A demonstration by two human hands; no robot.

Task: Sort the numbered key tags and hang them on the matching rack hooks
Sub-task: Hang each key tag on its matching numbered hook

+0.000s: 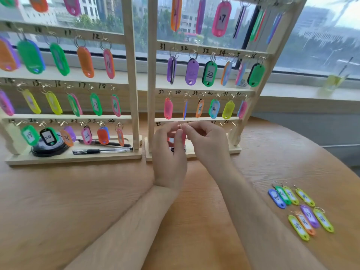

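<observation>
**Now at the bottom rail: tag held, not yet hung**

Hands: the left hand [169, 152] and right hand [206, 141] meet at frame centre, fingers curled. Both pinch one small ring [181, 125] between thumb and fingertips. A pink tag [183, 137] hangs from the ring between the palms. Its number cannot be read.

Position: the ring sits level with the lowest rail of the right rack [151, 94], just right of the label 43. The hook behind the fingers is hidden, so I cannot tell whether the ring has caught it. The bare hooks [221, 123] further right on that rail carry nothing.

Surroundings: the loose tags [300, 209] lie in two clusters at lower right of the table [78, 201], well apart from the hands. The left rack [129, 75] looks filled, and pens [101, 151] rest on its base.

Risks, as judged:
- The hands cover the rail labels, so the ring may go on the wrong hook.
- The hooks are small, and a ring released early would miss and drop the tag onto the rack base.
- Pressure on the rail could rock the right rack and set the hung tags swinging.
- The right forearm, when drawn back, could sweep the loose tags out of order.
</observation>
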